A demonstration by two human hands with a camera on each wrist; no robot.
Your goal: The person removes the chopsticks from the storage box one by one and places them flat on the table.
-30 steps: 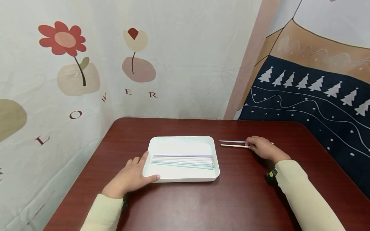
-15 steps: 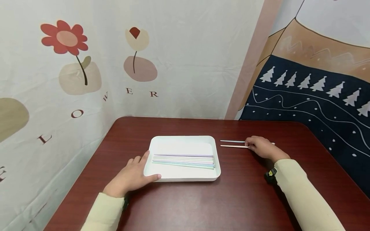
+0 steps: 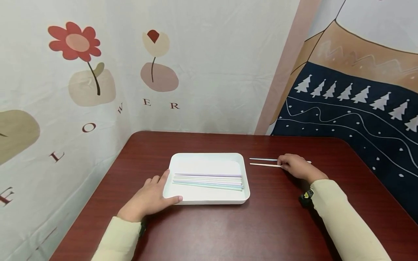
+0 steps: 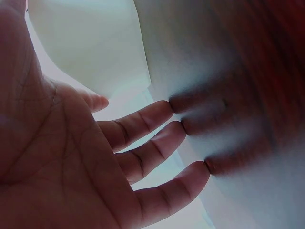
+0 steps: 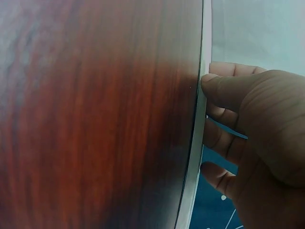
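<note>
- Right of the white tray [image 3: 205,163], near its rim but apart: a pale stick [image 3: 264,165], slim, straight and creamy in tone, one end toward the tray.
- Farther right of the tray, pinching that stick between thumb and fingertips: the right hand [image 3: 297,167].
- Also right of the tray, just beyond the pale stick: a bluish stick [image 3: 262,159], nearly parallel, partly hidden by the right hand. Cannot tell about any grip on this one.
- Inside the shallow, round-cornered tray: thin sticks [image 3: 207,182] in lilac, white, mint and pale blue, side by side, slightly fanned.
- At the tray's left end: the left hand [image 3: 147,199], spread wide, thumb at the near rim, index finger against the left rim. In the left wrist view, three fingertips against the tabletop.
- Under the tray: a glossy red-brown table [image 3: 209,232], wood-grained, rounded at the corners.
- Nearer than the tray, at either side: soft pale-yellow sleeves [image 3: 346,217].
- Beyond the tray: creased white cloth [image 3: 209,47], flower-printed; to its right, navy-and-tan cloth [image 3: 343,119] with white trees.
</note>
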